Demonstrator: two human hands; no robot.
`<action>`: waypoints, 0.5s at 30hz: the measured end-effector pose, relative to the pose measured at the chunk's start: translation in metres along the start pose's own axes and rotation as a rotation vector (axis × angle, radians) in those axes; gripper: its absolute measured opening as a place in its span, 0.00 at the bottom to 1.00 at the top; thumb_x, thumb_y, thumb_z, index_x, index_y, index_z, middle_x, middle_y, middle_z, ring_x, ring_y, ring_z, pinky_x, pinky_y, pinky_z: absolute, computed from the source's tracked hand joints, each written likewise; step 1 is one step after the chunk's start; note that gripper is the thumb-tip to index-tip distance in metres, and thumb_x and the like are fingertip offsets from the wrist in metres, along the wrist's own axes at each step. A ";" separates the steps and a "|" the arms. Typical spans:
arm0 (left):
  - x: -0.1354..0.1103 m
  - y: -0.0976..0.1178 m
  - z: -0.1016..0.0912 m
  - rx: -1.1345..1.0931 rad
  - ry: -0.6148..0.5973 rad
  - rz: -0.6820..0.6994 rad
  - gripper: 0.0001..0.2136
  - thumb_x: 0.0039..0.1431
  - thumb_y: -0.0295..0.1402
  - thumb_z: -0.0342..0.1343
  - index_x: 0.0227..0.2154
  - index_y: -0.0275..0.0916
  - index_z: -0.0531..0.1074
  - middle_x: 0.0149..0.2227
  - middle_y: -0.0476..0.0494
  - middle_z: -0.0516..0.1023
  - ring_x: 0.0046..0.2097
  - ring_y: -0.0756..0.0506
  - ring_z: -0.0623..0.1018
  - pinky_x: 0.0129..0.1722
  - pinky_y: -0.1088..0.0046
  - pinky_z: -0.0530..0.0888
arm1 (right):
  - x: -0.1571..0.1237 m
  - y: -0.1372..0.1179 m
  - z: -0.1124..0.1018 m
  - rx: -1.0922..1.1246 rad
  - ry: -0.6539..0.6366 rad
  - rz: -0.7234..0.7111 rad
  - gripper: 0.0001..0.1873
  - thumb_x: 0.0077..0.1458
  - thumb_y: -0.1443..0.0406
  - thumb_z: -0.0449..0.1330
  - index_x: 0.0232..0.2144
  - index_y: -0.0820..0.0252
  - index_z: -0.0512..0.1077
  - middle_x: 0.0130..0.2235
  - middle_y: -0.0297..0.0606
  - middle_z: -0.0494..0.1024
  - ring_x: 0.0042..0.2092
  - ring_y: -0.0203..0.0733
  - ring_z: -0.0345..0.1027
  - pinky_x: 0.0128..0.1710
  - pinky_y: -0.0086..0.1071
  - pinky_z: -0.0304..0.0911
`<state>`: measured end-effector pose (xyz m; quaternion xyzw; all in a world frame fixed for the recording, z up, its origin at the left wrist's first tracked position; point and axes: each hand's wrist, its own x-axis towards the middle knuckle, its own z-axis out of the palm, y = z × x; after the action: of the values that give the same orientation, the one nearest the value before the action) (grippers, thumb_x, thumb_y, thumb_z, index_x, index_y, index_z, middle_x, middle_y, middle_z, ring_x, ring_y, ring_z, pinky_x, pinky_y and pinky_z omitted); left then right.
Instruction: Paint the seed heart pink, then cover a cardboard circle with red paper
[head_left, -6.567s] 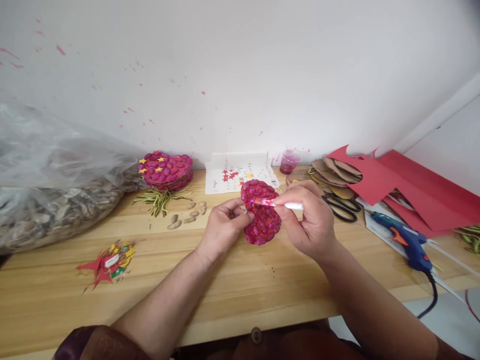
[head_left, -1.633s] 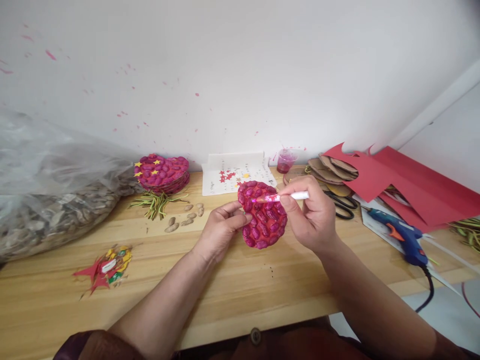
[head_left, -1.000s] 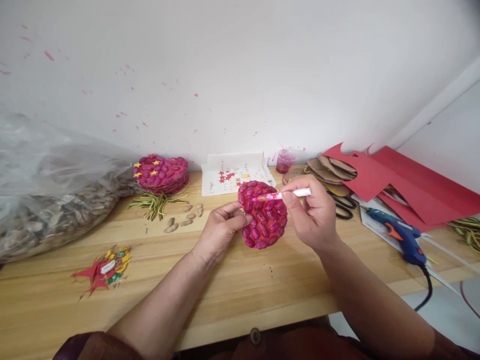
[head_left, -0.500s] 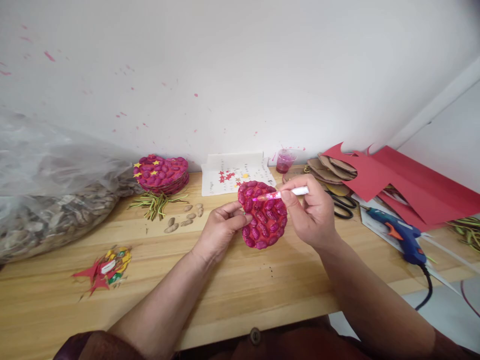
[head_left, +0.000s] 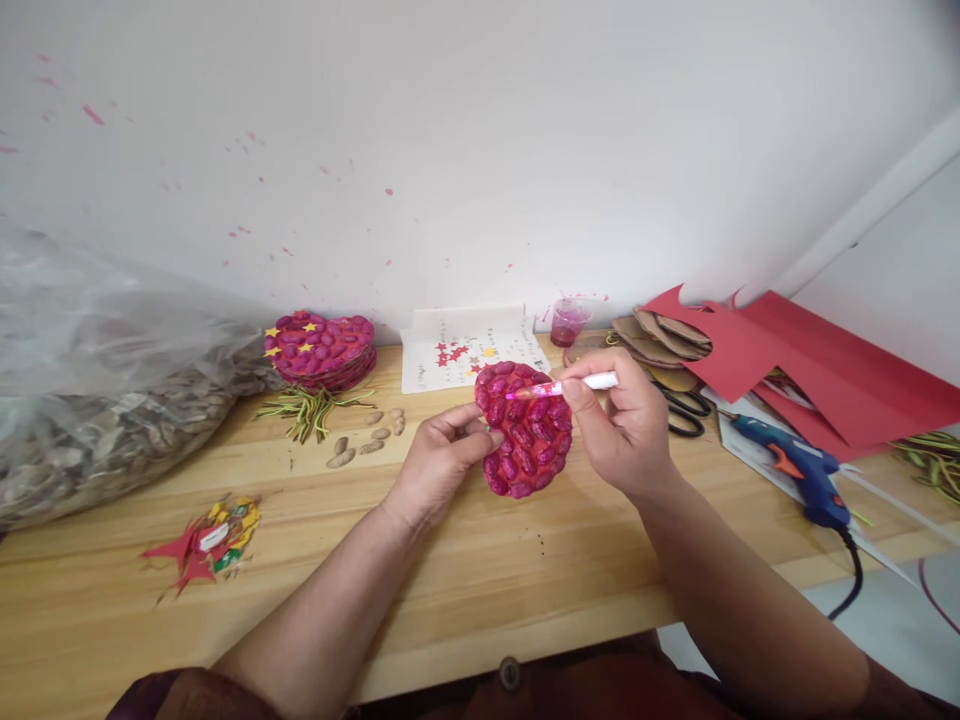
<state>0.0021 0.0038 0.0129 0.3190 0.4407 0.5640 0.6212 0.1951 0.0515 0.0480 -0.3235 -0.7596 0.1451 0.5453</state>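
Note:
A disc covered in magenta-painted peanuts (head_left: 528,440) is held upright above the table. My left hand (head_left: 448,450) pinches its left edge between thumb and fingers. In my right hand (head_left: 619,415) is a white-handled paintbrush (head_left: 596,381), gripped near its ferrule. The bristles, wet with pink paint, rest against the upper part of the disc. Red shows between the peanuts. Behind the disc lies a white paper sheet (head_left: 420,370) with small red and yellow stars on it. A plastic cup of pink paint (head_left: 568,325) stands by the wall.
Left are a clear bag of peanuts (head_left: 112,410), stacked magenta discs (head_left: 322,350), green-yellow strings (head_left: 307,410), loose peanuts (head_left: 379,434) and paper scraps (head_left: 210,540). Right are cardboard discs (head_left: 652,340), black-handled scissors (head_left: 684,410), red paper (head_left: 847,370) and a blue glue gun (head_left: 795,465) with its cord.
Almost nothing differs. The whole view has shifted very slightly, and the brush stays on the same upper part of the disc.

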 end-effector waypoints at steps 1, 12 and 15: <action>0.000 0.000 0.000 0.003 -0.003 0.000 0.15 0.39 0.31 0.73 0.34 0.36 0.82 0.25 0.50 0.75 0.27 0.52 0.71 0.32 0.74 0.69 | 0.000 0.000 0.000 0.024 -0.008 0.014 0.01 0.63 0.66 0.59 0.38 0.55 0.71 0.36 0.37 0.76 0.39 0.43 0.71 0.40 0.39 0.64; 0.001 0.000 0.000 0.002 0.005 0.016 0.14 0.39 0.30 0.73 0.32 0.35 0.82 0.23 0.52 0.70 0.26 0.54 0.67 0.29 0.77 0.64 | 0.000 0.002 0.002 0.070 0.006 0.109 0.04 0.64 0.61 0.59 0.38 0.55 0.71 0.37 0.38 0.77 0.40 0.43 0.70 0.38 0.38 0.64; 0.001 -0.001 -0.001 -0.006 0.001 0.003 0.15 0.39 0.30 0.73 0.33 0.36 0.82 0.23 0.52 0.72 0.26 0.53 0.68 0.30 0.75 0.66 | -0.001 0.002 0.002 0.075 -0.004 0.100 0.04 0.64 0.62 0.59 0.38 0.55 0.71 0.37 0.38 0.77 0.39 0.43 0.70 0.38 0.38 0.64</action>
<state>0.0017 0.0043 0.0121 0.3176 0.4389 0.5664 0.6210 0.1944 0.0529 0.0457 -0.3399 -0.7376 0.2013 0.5475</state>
